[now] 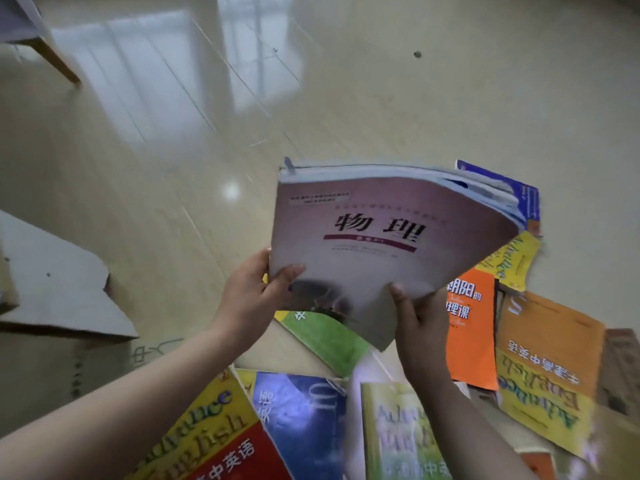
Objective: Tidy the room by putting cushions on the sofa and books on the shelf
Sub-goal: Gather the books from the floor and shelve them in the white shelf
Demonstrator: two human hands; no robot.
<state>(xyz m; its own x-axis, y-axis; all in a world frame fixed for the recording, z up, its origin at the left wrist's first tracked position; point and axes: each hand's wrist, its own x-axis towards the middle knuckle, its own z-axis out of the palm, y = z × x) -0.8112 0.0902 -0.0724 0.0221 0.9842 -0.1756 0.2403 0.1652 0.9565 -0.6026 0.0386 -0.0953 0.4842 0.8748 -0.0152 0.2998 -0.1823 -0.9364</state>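
HOLD: stack of books (391, 244) pinched at its lower edge, thumbs on top, by left grip (256, 296) and right grip (419, 327), above the floor (173, 168) | RISK: loose lower volumes could be slid out onto the scattered books (301, 420) — edge-only hold

Two hands (247, 299), one cardboard box (52, 289), one held book stack (391, 237), roughly nine loose books (550, 368).

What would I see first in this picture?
First, the pinkish book held up in the middle, gripped at its lower edge by the left hand and right hand. Below it, an orange book at right and a blue book at bottom centre lie among others scattered on the shiny floor.
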